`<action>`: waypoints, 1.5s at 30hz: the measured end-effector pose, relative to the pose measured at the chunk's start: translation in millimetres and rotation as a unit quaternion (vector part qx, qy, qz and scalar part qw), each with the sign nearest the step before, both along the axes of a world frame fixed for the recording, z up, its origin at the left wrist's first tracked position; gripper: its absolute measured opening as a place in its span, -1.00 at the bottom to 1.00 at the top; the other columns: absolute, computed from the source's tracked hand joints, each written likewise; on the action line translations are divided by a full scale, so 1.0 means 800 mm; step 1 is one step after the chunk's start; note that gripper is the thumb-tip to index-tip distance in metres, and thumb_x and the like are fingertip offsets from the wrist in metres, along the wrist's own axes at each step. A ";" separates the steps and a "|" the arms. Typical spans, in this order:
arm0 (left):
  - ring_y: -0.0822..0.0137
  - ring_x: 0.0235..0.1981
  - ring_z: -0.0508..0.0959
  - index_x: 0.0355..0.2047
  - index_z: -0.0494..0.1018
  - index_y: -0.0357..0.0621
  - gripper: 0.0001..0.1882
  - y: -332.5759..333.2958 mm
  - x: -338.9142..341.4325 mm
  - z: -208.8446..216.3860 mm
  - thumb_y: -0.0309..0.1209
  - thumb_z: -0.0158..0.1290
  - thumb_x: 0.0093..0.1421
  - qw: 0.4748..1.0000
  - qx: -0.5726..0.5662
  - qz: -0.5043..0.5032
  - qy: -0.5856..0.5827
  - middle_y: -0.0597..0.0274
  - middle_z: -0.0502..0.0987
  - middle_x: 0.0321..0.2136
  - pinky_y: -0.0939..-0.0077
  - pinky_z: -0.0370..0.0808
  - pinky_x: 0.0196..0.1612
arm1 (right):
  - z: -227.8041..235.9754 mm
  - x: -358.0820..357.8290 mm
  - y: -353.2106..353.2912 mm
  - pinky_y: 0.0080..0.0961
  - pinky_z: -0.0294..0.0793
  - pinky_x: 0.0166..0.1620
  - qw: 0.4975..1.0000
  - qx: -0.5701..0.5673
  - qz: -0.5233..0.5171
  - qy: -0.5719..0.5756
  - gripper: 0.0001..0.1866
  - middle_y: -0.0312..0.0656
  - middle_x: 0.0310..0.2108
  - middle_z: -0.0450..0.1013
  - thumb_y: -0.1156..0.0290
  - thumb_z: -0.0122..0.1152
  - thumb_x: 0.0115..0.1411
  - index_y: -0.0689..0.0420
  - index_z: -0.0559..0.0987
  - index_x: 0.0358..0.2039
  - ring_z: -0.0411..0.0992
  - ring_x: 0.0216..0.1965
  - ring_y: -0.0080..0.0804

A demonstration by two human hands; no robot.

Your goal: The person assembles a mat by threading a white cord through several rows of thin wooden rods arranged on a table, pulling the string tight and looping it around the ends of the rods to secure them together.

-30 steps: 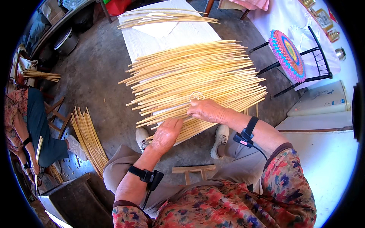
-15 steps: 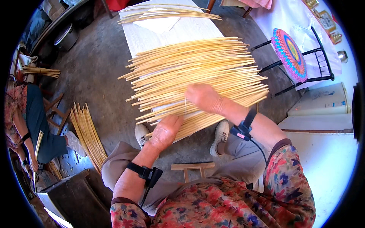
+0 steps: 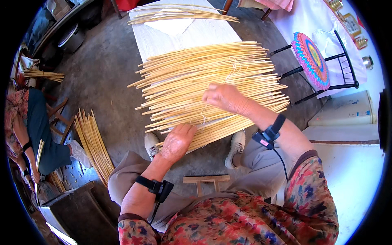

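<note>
A mat-like layer of long pale-yellow stalks [image 3: 212,77] lies across the white board in front of me. My left hand [image 3: 178,142] is closed at the near stalks, its fingers pressed together on them; the fingertips are partly hidden. Above the middle of the layer, my right hand [image 3: 224,98] is pinched on a thin white thread [image 3: 204,117]. From the right hand the thread runs in loose curls down towards the left fingertips. Another loose loop of thread [image 3: 233,67] lies over the stalks beyond the right hand.
The white board [image 3: 192,36] carries a few separate stalks [image 3: 183,16] and a white sheet at its far end. A stalk bundle [image 3: 93,143] stands at left, near a seated person [image 3: 38,130] holding stalks. At right is a black chair with a colourful round cover [image 3: 311,60].
My right hand has moved slightly right and away from the left hand. The thread, straight before, now hangs in slack curls, with a loop over the stalks. My left hand has barely moved.
</note>
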State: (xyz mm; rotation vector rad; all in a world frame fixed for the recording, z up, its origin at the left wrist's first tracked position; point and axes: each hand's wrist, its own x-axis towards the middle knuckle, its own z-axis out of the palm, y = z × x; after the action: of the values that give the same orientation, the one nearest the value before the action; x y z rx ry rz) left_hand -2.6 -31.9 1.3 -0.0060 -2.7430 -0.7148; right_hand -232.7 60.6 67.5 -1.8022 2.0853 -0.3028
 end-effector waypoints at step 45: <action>0.10 -0.25 0.48 -0.19 0.43 -0.25 -0.70 -0.003 0.000 0.001 -0.53 0.00 0.00 1.000 -0.006 -0.012 -0.017 0.07 0.47 -0.34 0.31 0.46 -0.16 | 0.006 -0.036 -0.028 -0.48 0.46 -0.30 0.986 -0.115 -0.092 -0.081 -0.78 -0.19 -0.35 0.50 0.33 0.16 0.13 0.02 0.57 -0.19 0.43 -0.39 -0.38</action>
State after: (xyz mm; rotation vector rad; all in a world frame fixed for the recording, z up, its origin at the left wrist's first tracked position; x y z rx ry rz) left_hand -2.5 -33.9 1.8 -0.0288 -2.7834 -0.7099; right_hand -261.3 38.3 72.1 -1.6421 2.1761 -0.7425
